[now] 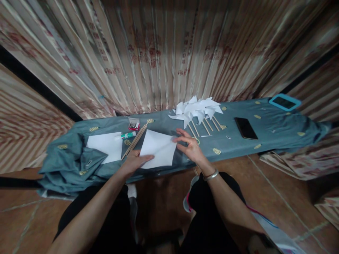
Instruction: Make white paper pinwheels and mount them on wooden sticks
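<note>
Several white paper pinwheels (196,107) on wooden sticks are seen in the head view, laid beyond the right hand (187,143) and slightly to its right; these look finished. One white paper square (159,150) is held between the hands, above the near edge of the cloth-covered table (230,151). It is pinched by the left hand (135,160), thumb on top, while the right hand's fingers are spread loosely at its right edge, with no firm grip shown. A faint crease can be made out across it, but no cuts, so shaping appears barely begun. Just beyond the left hand, loose wooden sticks (136,139), a glue stick (129,134) and a small open box (134,124) are left out. To its left, more white paper (113,144) lies flat, apparently unworked.
</note>
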Available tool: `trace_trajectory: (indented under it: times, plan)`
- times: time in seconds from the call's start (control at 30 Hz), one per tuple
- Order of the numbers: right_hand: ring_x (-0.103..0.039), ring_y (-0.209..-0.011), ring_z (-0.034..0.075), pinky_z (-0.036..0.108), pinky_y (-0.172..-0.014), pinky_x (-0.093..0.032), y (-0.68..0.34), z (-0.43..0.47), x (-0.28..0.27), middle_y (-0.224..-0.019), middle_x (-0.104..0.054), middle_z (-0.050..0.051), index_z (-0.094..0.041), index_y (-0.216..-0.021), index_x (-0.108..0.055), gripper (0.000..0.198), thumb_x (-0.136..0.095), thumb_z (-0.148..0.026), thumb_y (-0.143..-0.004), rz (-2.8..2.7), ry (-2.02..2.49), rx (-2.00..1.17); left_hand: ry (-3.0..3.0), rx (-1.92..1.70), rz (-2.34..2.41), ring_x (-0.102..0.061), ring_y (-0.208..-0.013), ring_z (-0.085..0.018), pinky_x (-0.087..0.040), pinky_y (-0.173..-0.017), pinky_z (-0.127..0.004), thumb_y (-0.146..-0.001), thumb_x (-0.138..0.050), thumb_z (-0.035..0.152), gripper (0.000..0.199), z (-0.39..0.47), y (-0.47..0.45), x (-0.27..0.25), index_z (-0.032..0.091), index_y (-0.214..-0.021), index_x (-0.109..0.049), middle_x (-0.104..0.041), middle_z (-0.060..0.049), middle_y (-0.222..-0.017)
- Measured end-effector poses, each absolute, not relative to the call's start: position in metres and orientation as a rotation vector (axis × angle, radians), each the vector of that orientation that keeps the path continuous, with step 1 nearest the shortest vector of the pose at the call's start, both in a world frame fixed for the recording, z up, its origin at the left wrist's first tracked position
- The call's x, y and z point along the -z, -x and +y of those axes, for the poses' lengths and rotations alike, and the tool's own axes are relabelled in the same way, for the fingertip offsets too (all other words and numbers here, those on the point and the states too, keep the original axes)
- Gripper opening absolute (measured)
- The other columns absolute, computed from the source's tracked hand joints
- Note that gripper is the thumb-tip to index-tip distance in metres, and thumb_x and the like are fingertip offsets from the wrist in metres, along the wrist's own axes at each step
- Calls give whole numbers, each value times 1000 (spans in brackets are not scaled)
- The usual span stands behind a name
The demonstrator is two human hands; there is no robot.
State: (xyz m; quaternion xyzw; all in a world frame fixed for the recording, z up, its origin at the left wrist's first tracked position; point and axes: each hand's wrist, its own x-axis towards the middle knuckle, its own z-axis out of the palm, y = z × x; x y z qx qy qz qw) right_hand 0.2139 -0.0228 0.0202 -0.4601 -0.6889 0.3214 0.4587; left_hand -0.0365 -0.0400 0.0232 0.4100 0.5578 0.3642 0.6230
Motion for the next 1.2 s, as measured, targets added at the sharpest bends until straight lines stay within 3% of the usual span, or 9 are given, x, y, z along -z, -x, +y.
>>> trace_trajectory:
  times: [0.17,0.3,0.4,0.6,0.8,1.0,1.2]
  plan:
    - [-62,-108,23,36,-94,-46,-233,-15,-22,-114,-69,12,-17,-105,-69,28,-47,-15,-87,-1785,1622,-359,-893,-1045,1338,-63,-55,-17,-49,-53,-25,-44,-88,33,36,-32,33,-15,13,-72,-75,-73,-7,-69]
    - [-65,-91,27,35,-81,-46,-243,-24,-22,-94,-72,16,-15,-98,-69,26,-45,-16,-91,-1976,2048,-25,-868,-1196,1365,-64,-60,-17,-51,-57,-25,-47,-86,36,37,-27,29,-10,14,-75,-74,-74,-6,-73]
    - [-65,-89,27,33,-77,-44,-245,-30,-17,-92,-71,16,-14,-95,-67,20,-48,-18,-90,-2055,2129,94,-795,-1237,1342,-63,-59,-18,-51,-59,-27,-44,-86,34,39,-22,23,-12,15,-76,-74,-74,-5,-72]
    - [-64,-91,27,33,-77,-43,-244,-31,-9,-93,-71,15,-14,-97,-64,18,-48,-18,-91,-2092,2186,121,-684,-1287,1210,-65,-63,-19,-51,-67,-29,-40,-85,27,44,-10,10,-18,16,-81,-73,-74,-1,-71]
    - [-64,-87,24,31,-75,-43,-238,-29,-12,-91,-72,15,-13,-95,-65,22,-44,-11,-89,-2136,2164,81,-713,-1324,1138,-67,-77,-20,-50,-81,-32,-43,-85,25,39,-4,1,-17,16,-79,-73,-76,-3,-84]
    - [-67,-84,24,31,-71,-43,-227,-34,-14,-92,-72,16,-10,-110,-62,27,-44,-13,-89,-2165,2093,-42,-675,-1351,1098,-69,-81,-21,-51,-82,-32,-43,-86,22,38,-3,-9,-24,18,-78,-73,-76,-1,-82]
    - [-69,-85,23,28,-69,-44,-223,-34,-20,-96,-74,12,-16,-114,-60,28,-49,-19,-89,-2169,2101,-201,-641,-1355,1096,-70,-88,-26,-53,-83,-35,-44,-85,24,37,0,-12,-24,17,-78,-71,-76,-2,-79]
